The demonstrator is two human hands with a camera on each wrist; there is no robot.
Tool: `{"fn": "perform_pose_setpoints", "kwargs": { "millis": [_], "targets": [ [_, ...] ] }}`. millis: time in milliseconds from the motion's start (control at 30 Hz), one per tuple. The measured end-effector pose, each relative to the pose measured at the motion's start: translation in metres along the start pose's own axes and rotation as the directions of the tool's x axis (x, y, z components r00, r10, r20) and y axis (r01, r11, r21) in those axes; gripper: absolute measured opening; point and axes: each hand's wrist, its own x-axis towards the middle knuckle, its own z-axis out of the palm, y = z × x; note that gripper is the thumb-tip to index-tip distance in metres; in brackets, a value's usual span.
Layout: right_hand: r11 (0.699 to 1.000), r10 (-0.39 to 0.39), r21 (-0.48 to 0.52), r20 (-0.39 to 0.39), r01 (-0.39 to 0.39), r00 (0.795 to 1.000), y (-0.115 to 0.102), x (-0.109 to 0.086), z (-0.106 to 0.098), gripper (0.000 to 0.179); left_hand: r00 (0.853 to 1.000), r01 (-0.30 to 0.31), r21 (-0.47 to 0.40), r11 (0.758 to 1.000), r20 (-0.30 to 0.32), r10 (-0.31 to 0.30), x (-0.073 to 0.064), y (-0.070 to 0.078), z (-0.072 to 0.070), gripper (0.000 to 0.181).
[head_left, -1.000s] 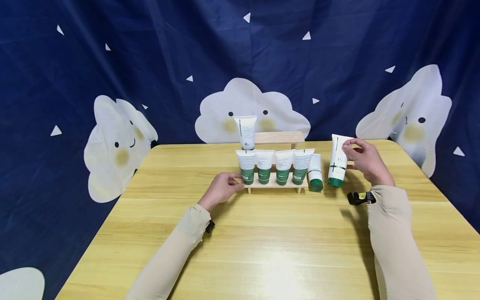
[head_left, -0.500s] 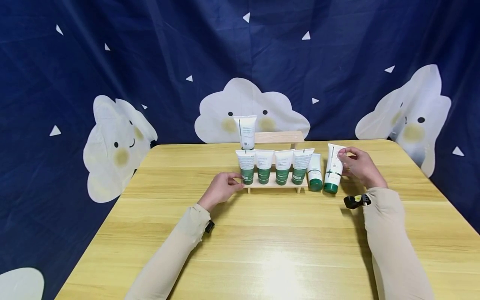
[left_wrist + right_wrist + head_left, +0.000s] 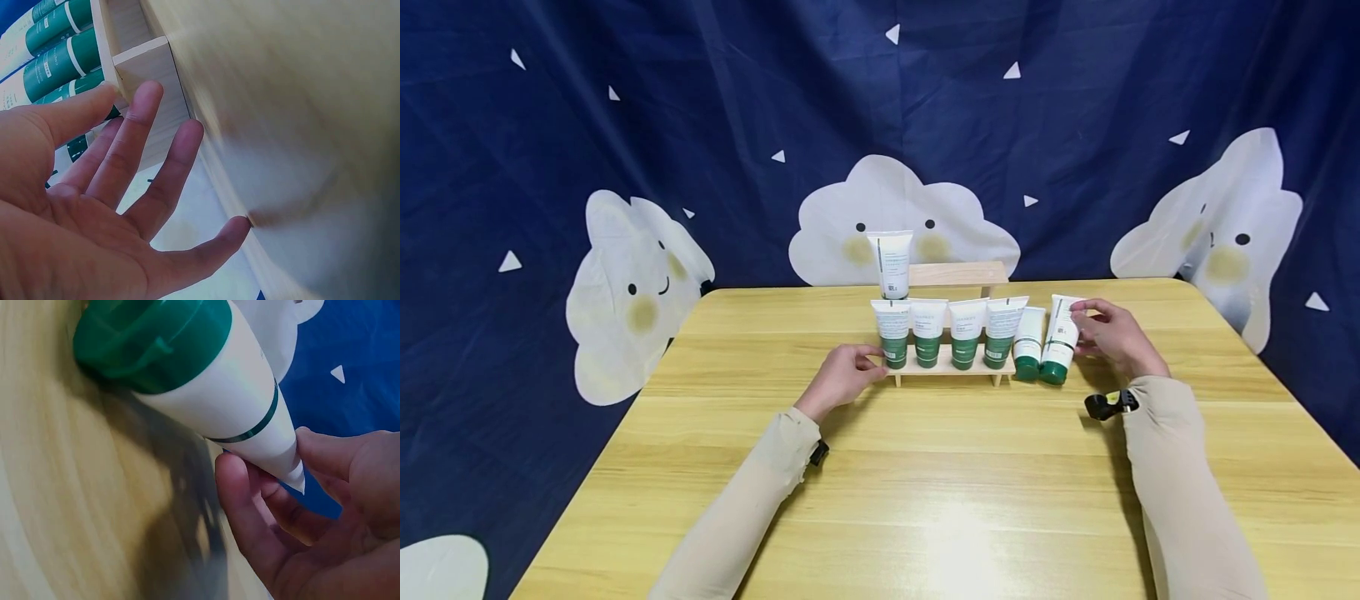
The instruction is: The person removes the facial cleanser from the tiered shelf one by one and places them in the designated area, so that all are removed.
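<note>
My right hand (image 3: 1116, 337) pinches a white squeeze tube (image 3: 1061, 340) with a green cap near its upper end. The tube stands cap down, leaning slightly, beside a smaller white tube (image 3: 1028, 343) with a green cap. In the right wrist view the held tube (image 3: 231, 394) has its cap close to the tabletop, thumb and fingers at its flat end. My left hand (image 3: 845, 379) holds the left end of a wooden two-tier rack (image 3: 951, 361), thumb at the edge of its lower shelf. In the left wrist view the hand's (image 3: 94, 231) other fingers are spread along the rack's end panel (image 3: 150, 69).
Several white-and-green tubes (image 3: 966, 333) stand in a row on the rack's lower shelf. One taller white tube (image 3: 892, 265) stands at the left of the upper shelf (image 3: 958, 274). Behind the wooden table (image 3: 970, 467) hangs a dark blue curtain (image 3: 737, 100) with cloud prints.
My right hand has moved left and down with the tube, bringing it right beside the smaller tube, which has shifted slightly left. The left hand has stayed at the rack's end.
</note>
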Motion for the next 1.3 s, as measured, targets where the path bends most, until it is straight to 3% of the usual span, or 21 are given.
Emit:
{"fn": "perform_pose_setpoints", "kwargs": {
  "millis": [400, 700, 1300],
  "targets": [
    [0.997, 0.035, 0.071, 0.064, -0.04, 0.997, 0.005, 0.004, 0.003, 0.051, 1.0, 0.004, 0.001, 1.0, -0.001, -0.004, 0.0, 0.0, 0.0, 0.035],
    [0.997, 0.063, 0.034, 0.105, -0.066, 0.992, 0.0, 0.003, 0.009, 0.061, 1.0, 0.011, 0.001, 1.0, -0.003, -0.011, 0.001, 0.0, 0.0, 0.035],
    [0.999, 0.037, -0.032, 0.104, -0.034, 0.994, 0.0, 0.004, 0.016, 0.055, 1.0, 0.009, 0.01, 1.0, -0.006, -0.009, 0.0, 0.0, 0.001, 0.035]
  ]
}}
